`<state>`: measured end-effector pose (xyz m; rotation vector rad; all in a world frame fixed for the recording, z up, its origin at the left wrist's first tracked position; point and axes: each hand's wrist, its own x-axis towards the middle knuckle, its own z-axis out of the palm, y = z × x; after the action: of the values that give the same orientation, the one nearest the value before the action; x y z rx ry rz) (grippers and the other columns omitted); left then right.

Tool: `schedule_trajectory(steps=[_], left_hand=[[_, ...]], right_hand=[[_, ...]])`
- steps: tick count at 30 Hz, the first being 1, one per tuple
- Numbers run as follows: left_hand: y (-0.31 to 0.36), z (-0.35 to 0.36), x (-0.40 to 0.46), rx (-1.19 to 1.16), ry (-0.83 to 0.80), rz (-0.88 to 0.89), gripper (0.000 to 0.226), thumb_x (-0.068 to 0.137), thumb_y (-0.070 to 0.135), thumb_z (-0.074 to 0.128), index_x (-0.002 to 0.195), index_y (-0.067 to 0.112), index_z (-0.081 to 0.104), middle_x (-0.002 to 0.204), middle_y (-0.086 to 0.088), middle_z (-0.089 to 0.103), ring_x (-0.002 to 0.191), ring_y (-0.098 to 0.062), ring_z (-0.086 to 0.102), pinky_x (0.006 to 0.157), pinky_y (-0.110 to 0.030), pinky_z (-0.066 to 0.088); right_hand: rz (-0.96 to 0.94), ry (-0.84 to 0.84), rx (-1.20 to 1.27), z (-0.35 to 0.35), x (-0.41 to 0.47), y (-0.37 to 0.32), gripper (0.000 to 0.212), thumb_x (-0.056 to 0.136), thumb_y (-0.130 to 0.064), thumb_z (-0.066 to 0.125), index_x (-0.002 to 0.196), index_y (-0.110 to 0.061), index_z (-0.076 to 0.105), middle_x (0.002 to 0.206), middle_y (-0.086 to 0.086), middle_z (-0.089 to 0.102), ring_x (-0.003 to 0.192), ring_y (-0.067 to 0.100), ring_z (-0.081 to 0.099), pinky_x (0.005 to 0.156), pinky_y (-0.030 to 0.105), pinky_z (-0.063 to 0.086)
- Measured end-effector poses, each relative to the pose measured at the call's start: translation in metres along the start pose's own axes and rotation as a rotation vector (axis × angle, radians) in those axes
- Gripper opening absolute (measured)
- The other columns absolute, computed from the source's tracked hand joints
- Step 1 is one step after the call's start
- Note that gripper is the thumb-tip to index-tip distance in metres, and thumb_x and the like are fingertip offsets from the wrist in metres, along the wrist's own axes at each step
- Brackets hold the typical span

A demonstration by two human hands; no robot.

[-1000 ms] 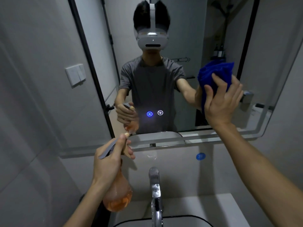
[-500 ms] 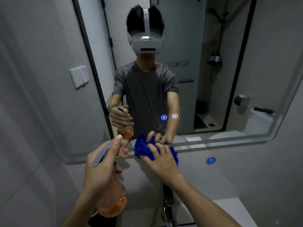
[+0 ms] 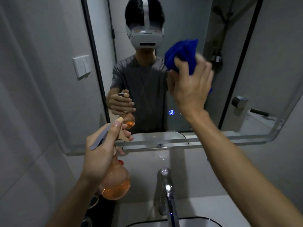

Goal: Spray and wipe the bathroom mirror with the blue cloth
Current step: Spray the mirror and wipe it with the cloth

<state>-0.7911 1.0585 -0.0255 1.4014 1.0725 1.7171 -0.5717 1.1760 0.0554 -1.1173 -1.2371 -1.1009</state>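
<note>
The bathroom mirror (image 3: 246,66) fills the wall ahead, with a lit blue touch icon low on its glass. My right hand (image 3: 190,86) presses a bunched blue cloth (image 3: 182,54) flat against the glass, right of the reflected person. My left hand (image 3: 101,154) holds a round orange spray bottle (image 3: 116,184) by its neck, with the nozzle pointing at the mirror's lower left edge. A finger rests on the trigger.
A chrome faucet (image 3: 167,190) rises over the white basin (image 3: 213,210) below the mirror. A wall switch (image 3: 81,66) sits on the grey tiles at left. The mirror's lower frame (image 3: 229,141) runs just above the faucet.
My right hand has swept the cloth from the mirror's bottom edge near the bottle up and to the right on the glass. The left hand with the bottle stays about where it was.
</note>
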Motion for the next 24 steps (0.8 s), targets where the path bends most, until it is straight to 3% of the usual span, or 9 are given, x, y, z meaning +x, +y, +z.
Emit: schedule_trajectory(steps=[2, 4, 9, 13, 15, 20, 24], left_hand=[[-0.002, 0.003, -0.001, 0.010, -0.023, -0.009, 0.031, 0.099, 0.031, 0.052, 0.089, 0.014, 0.076, 0.083, -0.016, 0.074, 0.071, -0.024, 0.070, 0.054, -0.035, 0.056], [-0.005, 0.005, -0.002, 0.009, -0.040, -0.033, 0.032, 0.099, 0.031, 0.051, 0.095, 0.009, 0.074, 0.084, -0.017, 0.074, 0.065, -0.017, 0.068, 0.052, -0.028, 0.054], [-0.010, 0.010, -0.002, 0.010, -0.035, -0.044, 0.029, 0.095, 0.038, 0.054, 0.095, 0.019, 0.076, 0.082, -0.013, 0.075, 0.082, -0.029, 0.073, 0.059, -0.039, 0.055], [-0.009, 0.012, -0.001, 0.016, -0.036, -0.044, 0.026, 0.096, 0.038, 0.055, 0.092, 0.026, 0.078, 0.084, -0.013, 0.075, 0.084, -0.030, 0.073, 0.060, -0.043, 0.055], [-0.008, 0.014, 0.001, 0.035, -0.045, -0.043, 0.031, 0.098, 0.037, 0.053, 0.096, 0.016, 0.076, 0.085, -0.013, 0.075, 0.083, -0.030, 0.073, 0.062, -0.046, 0.056], [-0.001, 0.020, 0.004, 0.042, -0.074, -0.060, 0.034, 0.098, 0.037, 0.051, 0.094, 0.013, 0.074, 0.087, -0.012, 0.075, 0.083, -0.023, 0.073, 0.063, -0.033, 0.057], [0.002, 0.015, 0.006, 0.038, -0.052, -0.063, 0.034, 0.098, 0.038, 0.052, 0.093, 0.014, 0.075, 0.087, -0.011, 0.076, 0.084, -0.025, 0.073, 0.066, -0.039, 0.057]], right_hand=[[-0.072, -0.061, 0.042, -0.004, -0.056, -0.001, 0.026, 0.096, -0.025, 0.063, 0.121, -0.022, 0.055, 0.126, 0.019, 0.050, 0.101, 0.037, 0.053, 0.077, 0.042, 0.040], [-0.160, -0.213, 0.071, -0.014, -0.124, -0.003, 0.033, 0.092, -0.017, 0.067, 0.121, -0.020, 0.053, 0.129, 0.018, 0.042, 0.104, 0.040, 0.052, 0.079, 0.046, 0.042], [-0.256, -0.538, 0.056, -0.041, -0.222, -0.003, 0.049, 0.067, -0.006, 0.083, 0.107, -0.014, 0.056, 0.120, 0.018, 0.053, 0.097, 0.037, 0.056, 0.074, 0.046, 0.051], [-0.167, -0.351, 0.051, -0.034, -0.159, 0.005, 0.010, 0.096, -0.011, 0.060, 0.104, -0.014, 0.064, 0.119, 0.018, 0.056, 0.093, 0.037, 0.058, 0.072, 0.045, 0.044], [-0.095, -0.224, 0.012, -0.028, -0.102, 0.009, 0.012, 0.097, -0.015, 0.061, 0.107, -0.016, 0.067, 0.119, 0.020, 0.061, 0.093, 0.037, 0.057, 0.071, 0.043, 0.040], [-0.011, -0.066, -0.044, -0.015, 0.028, 0.007, 0.018, 0.093, -0.027, 0.061, 0.109, -0.019, 0.066, 0.117, 0.015, 0.062, 0.090, 0.034, 0.057, 0.069, 0.038, 0.040], [0.011, -0.024, -0.017, -0.001, 0.053, -0.020, 0.019, 0.093, -0.025, 0.063, 0.110, -0.019, 0.067, 0.117, 0.014, 0.063, 0.091, 0.030, 0.056, 0.070, 0.036, 0.039]])
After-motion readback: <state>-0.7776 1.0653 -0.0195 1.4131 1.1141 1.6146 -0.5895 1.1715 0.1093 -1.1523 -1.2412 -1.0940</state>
